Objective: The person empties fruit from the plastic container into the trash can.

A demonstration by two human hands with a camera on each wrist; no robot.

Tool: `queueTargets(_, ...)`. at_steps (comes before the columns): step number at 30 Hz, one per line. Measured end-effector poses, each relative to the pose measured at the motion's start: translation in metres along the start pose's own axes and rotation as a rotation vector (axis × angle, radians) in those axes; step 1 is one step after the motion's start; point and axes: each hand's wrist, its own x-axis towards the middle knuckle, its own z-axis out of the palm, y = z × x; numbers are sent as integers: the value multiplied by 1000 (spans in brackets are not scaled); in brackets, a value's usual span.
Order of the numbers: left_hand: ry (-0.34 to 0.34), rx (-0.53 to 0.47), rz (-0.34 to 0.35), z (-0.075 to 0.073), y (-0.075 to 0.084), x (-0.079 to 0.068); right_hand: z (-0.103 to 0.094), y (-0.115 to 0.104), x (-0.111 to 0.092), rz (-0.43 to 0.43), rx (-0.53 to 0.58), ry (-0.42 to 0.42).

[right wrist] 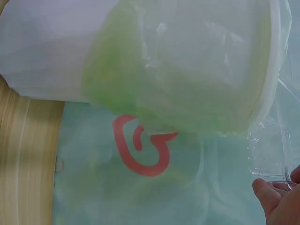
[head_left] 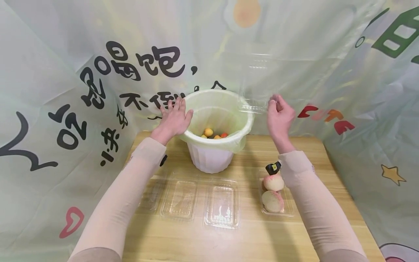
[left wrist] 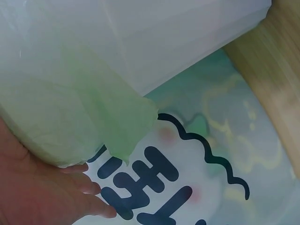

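A white bin (head_left: pixel 211 158) with a thin green bag over its rim stands at the back of the wooden table. Several small yellow fruits (head_left: pixel 208 132) and a red one (head_left: pixel 224 135) lie inside it. My left hand (head_left: pixel 175 120) is at the bin's left rim, fingers extended, holding nothing; in the left wrist view it is beside the bag (left wrist: pixel 115 119). Right of the rim, my right hand (head_left: pixel 280 114) pinches the edge of a clear plastic container (right wrist: pixel 269 150). That container is raised beside and partly over the bin; its outline is faint in the head view.
Clear plastic containers (head_left: pixel 222 203) are set out in a row in front of the bin. At the right, another clear container (head_left: pixel 288 213) holds two pink and white peaches (head_left: pixel 272 201), below my right forearm. Printed cloth (head_left: pixel 366 94) hangs around the table.
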Motion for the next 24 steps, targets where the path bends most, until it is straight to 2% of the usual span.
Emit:
queueTargets(8,0,11,-3,-1,2,0,-12,10,3,-16,-30,30)
queueTargets(16,6,22,-9,0,1,-1,-28,15,2,38,-21,46)
queueTargets(24,8,-3,-11,1,0,-1,-41,32,1,51,-60,40)
